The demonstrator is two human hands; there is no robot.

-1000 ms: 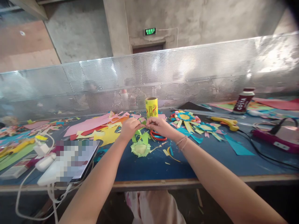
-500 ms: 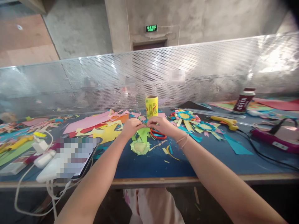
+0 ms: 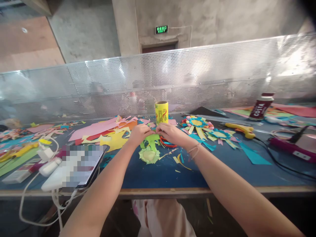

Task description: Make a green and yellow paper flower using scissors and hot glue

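Observation:
My left hand [image 3: 140, 134] and my right hand [image 3: 170, 132] are close together above the table, fingers bent and pressed together. Between them they pinch a piece of light green paper [image 3: 154, 137]. Just below lies a light green paper rosette [image 3: 149, 156] with a pale yellow-green centre; whether it joins the held paper I cannot tell. Red scissor-like handles or loops [image 3: 168, 143] lie partly under my right hand. Behind the hands stands a yellow printed roll [image 3: 161, 113], upright.
Pink paper [image 3: 95, 129] and yellow cut paper [image 3: 115, 140] lie left. At right are a multicoloured rosette [image 3: 197, 122], a yellow glue gun [image 3: 240, 129] with its cord, and a Costa bottle [image 3: 261, 107]. A tablet [image 3: 92, 168] and white cables sit front left. A perforated metal screen [image 3: 158, 79] stands behind.
Both hands hold nearly the same place, still pinching the green paper. The green paper between them appears slightly lower and more folded. The whole view has shifted slightly.

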